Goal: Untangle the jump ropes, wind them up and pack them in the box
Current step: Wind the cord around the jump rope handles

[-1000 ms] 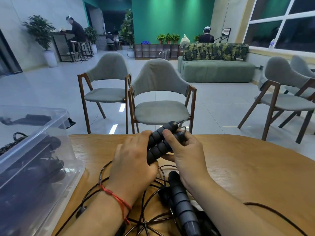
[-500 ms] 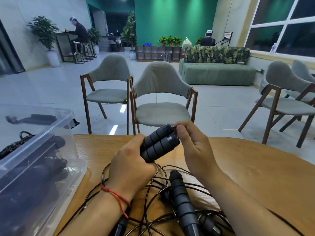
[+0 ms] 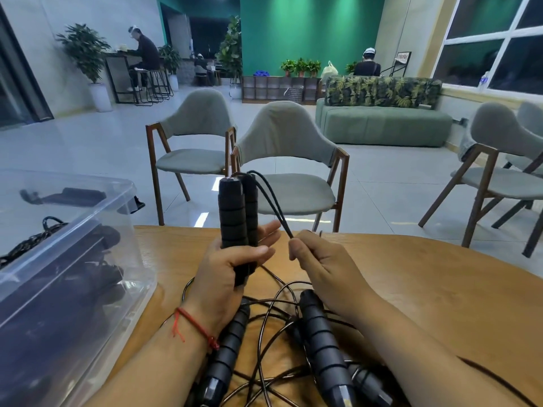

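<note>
My left hand (image 3: 232,265) grips two black ribbed jump-rope handles (image 3: 235,212) side by side, standing upright above the wooden table (image 3: 411,283). Their black cords (image 3: 273,207) arc from the handle tops down to my right hand (image 3: 314,262), which pinches them between thumb and fingers. Below my hands lies a tangle of black cord (image 3: 273,318) with more handles, one under my left wrist (image 3: 226,353) and one under my right forearm (image 3: 320,333). A clear plastic box (image 3: 67,259) at the left holds wound black ropes.
Two grey chairs (image 3: 288,160) with wooden frames stand just beyond the table's far edge, and more chairs stand at the right. A green sofa and several people are far back in the room. A loose cord runs along the table by my right arm.
The paired handles swung from lying slanted to standing upright in my left hand. My right hand left the handle tops and now pinches the cords, pulled out to the right.
</note>
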`<state>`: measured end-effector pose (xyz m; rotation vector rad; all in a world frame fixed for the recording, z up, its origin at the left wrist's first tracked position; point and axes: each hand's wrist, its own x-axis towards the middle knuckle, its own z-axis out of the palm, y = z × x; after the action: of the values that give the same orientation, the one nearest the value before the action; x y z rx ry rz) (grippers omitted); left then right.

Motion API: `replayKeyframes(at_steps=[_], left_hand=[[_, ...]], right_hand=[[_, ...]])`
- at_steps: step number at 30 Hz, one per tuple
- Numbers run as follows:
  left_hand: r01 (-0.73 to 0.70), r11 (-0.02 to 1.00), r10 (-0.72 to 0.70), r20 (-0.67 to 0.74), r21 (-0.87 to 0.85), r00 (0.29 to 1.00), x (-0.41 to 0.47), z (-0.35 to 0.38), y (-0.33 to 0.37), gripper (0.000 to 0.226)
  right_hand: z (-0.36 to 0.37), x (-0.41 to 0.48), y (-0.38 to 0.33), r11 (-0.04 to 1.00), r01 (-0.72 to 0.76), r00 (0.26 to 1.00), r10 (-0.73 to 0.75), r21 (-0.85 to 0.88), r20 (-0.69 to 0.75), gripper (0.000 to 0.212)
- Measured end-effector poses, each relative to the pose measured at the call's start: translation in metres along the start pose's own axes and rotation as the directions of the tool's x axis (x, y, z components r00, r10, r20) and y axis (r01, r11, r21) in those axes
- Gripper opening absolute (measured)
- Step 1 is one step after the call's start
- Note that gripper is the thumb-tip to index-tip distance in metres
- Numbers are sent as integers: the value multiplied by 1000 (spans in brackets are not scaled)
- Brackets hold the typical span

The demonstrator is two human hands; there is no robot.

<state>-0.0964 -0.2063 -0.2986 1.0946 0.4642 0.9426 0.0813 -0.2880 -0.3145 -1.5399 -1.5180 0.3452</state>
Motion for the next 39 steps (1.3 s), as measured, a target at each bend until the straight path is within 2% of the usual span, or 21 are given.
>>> replayKeyframes(at_steps=[3, 5, 8, 11, 13, 16, 20, 25, 28, 31, 34, 37, 39], left_hand=[[39, 995, -32, 76, -87, 997, 0, 0, -1, 56], [60, 996, -51, 125, -66, 991, -1, -1, -1, 56], [84, 996, -78, 122, -39, 989, -1, -2, -1, 54], [66, 998, -66, 47, 15, 997, -1, -1, -2, 43], [46, 999, -46, -5, 10, 999, 0, -1, -1, 46], [14, 997, -20, -74, -78, 997, 2, -2, 2, 45], [16, 970, -64, -189, -244, 980, 9, -4, 5, 28], [-45, 961, -65, -381, -274, 922, 16, -14, 3, 22], [-51, 982, -38, -463, -180, 886, 20, -21, 0, 22], [-3, 993, 62, -500, 118, 864, 19, -20, -3, 22], [80, 921, 113, -460, 380, 881, 13, -12, -3, 42], [141, 862, 71, -392, 486, 917, 8, -8, -3, 68], [141, 804, 71, -328, 578, 942, 6, -6, -3, 73]], right_hand=[[7, 1, -6, 998, 16, 999, -13, -62, 47, 29], [10, 2, -8, 994, 8, 997, 0, -105, 81, 26], [11, 2, -8, 990, 23, 995, -9, -142, 96, 23], [15, 3, -9, 986, 54, 993, -37, -155, 109, 21], [16, 3, -9, 983, 60, 992, -39, -174, 122, 21], [12, 2, -4, 971, 50, 989, -16, -233, 147, 30], [1, 3, 13, 973, -26, 992, 53, -231, 112, 44], [-11, 5, 20, 966, -54, 996, 68, -252, 49, 45], [-26, 10, 16, 967, -64, 997, 70, -246, 15, 45], [-43, 14, 4, 977, -47, 997, 58, -208, 50, 37], [-53, 15, -14, 984, 13, 997, 1, -176, 78, 28], [-61, 19, -38, 979, 76, 992, -55, -190, 115, 20], [-65, 26, -57, 962, 128, 986, -96, -241, 139, 22]])
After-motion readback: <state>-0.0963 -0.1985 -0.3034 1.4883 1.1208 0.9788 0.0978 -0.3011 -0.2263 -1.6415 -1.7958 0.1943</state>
